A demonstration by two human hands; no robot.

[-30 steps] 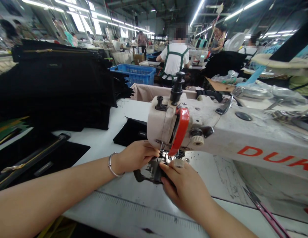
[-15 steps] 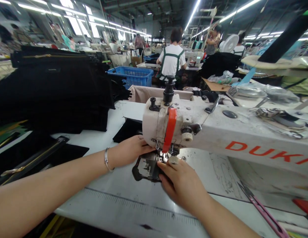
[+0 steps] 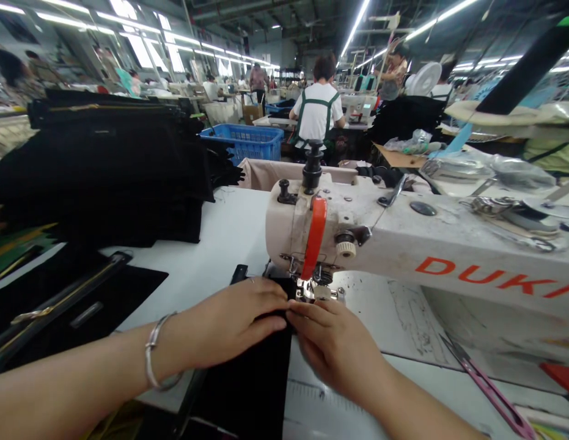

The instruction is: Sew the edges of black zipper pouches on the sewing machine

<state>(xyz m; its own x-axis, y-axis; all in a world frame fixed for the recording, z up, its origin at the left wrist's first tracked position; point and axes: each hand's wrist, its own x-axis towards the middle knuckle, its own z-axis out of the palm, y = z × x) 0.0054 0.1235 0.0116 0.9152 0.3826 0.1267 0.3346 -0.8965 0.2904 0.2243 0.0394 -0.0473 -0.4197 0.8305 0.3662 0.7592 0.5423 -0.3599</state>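
Observation:
A black fabric piece (image 3: 252,379) lies on the sewing machine bed and hangs over the table's front edge. A dark strip runs along its left side. My left hand (image 3: 233,315), with a bracelet at the wrist, grips the fabric just left of the presser foot (image 3: 307,291). My right hand (image 3: 332,336) pinches the fabric's right edge in front of the foot, its fingertips meeting those of my left hand. Both thumbs partly show; the fabric between the fingers is hidden. The white sewing machine (image 3: 380,235) with a red lever (image 3: 314,238) stands right over the work.
Stacked black fabric pieces (image 3: 110,165) rise at the left. Nearer lies a black piece with a zipper (image 3: 50,311). Pink-handled thread snips (image 3: 492,391) rest at the right. Behind are a blue basket (image 3: 247,142) and a co-worker in white (image 3: 317,113).
The black fabric has come from behind the machine head to the front left. My left hand has moved back toward me with it; my right hand has stayed near the presser foot.

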